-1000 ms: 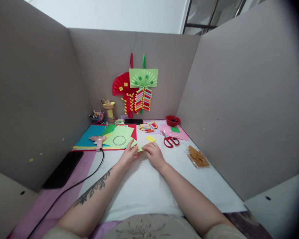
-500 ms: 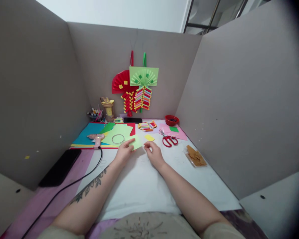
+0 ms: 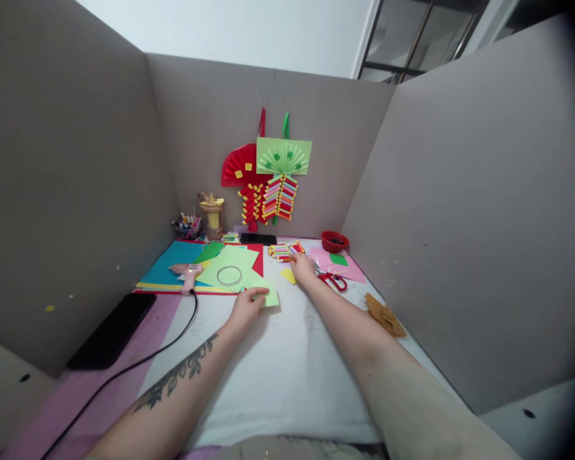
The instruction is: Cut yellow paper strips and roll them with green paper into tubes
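My left hand [image 3: 250,305] pinches a small light green paper piece [image 3: 271,298] between thumb and fingers, low over the white sheet. My right hand [image 3: 302,266] is stretched out to the colored paper rolls [image 3: 278,250], its fingertips at their near right end; whether it grips one is hidden. Beside that hand lie a yellow paper piece [image 3: 288,276] on the left and red-handled scissors [image 3: 333,280] on the right. A bigger light green sheet [image 3: 220,260] with a thin ring [image 3: 229,276] on it is behind my left hand.
A pink glue gun [image 3: 189,276] trails a black cable on the left, near a black phone-like slab [image 3: 114,332]. At the back right is a red bowl [image 3: 335,241]; brown pieces [image 3: 384,315] lie right. Paper decorations [image 3: 282,160] hang on the grey back panel [image 3: 196,115].
My right hand has moved forward from beside the green piece to the paper rolls. My left hand, still holding the green piece, sits slightly lower in view. The camera view has shifted a little.
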Available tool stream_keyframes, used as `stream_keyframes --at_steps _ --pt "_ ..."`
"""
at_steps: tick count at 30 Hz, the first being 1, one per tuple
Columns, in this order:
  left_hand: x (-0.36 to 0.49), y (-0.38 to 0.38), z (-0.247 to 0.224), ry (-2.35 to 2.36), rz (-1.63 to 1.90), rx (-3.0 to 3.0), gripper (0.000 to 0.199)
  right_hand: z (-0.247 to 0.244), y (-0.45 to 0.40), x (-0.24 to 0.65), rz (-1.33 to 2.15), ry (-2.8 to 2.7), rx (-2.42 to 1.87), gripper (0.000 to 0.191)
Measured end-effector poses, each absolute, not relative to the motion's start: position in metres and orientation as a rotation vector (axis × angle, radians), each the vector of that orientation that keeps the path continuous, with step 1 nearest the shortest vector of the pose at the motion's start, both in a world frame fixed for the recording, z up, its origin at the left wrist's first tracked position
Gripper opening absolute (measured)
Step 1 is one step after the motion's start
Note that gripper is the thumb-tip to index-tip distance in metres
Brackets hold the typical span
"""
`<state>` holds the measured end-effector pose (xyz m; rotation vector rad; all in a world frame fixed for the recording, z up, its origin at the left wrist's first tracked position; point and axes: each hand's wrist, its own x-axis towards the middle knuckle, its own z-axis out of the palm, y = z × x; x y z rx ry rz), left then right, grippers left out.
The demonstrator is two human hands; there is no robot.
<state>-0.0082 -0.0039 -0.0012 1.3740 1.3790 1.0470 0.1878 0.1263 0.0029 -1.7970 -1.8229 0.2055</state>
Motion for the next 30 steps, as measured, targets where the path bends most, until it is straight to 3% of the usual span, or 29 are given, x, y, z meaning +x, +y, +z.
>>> stream_keyframes --at_steps 15,19,23,30 --pt "-0.013 0.008 -0.019 1.389 1.087 1.449 0.031 0.015 0.146 0.191 0.154 -1.995 -1.995 0.023" --pt "-0.013 0.012 -0.015 1.297 1.258 1.267 0.037 0.028 0.106 0.177 0.113 -2.03 -1.852 0.024" --pt "-0.011 0.008 0.0 1.131 1.329 1.083 0.05 0.029 0.04 0.165 0.095 -2.312 -1.388 0.019" --pt "-0.009 -0.002 0.0 1.036 1.128 1.278 0.058 0.01 -0.003 0.169 0.09 -2.242 -1.335 0.023"
